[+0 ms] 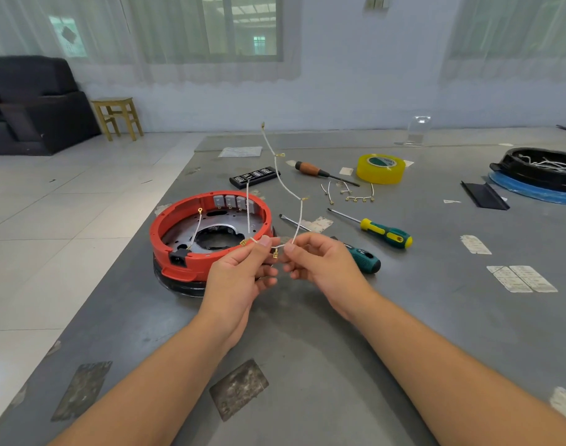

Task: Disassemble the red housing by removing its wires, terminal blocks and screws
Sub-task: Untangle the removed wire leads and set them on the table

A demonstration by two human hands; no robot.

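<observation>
Both bare forearms reach in from the bottom edge, and above the grey metal tabletop (307, 365) the left hand (240, 268) and right hand (320, 262) meet, each pinching between thumb and fingertips a thin white braided wire with brass terminals (288, 188) that rises from the fingers toward twelve o'clock. At ten o'clock from the left hand, just beside and partly behind it, sits the round red plastic housing (211, 236) with a metal plate inside; grey terminal blocks (233, 201) line its far inner wall, and another white wire (196, 226) stands inside it. At two o'clock from the right hand lies a green-and-yellow-handled screwdriver (384, 233); a dark green-handled one (363, 259) lies just behind that hand. Farther toward one o'clock lie loose short wires (355, 193), a wooden-handled screwdriver (320, 172) and a yellow tape roll (380, 169).
</observation>
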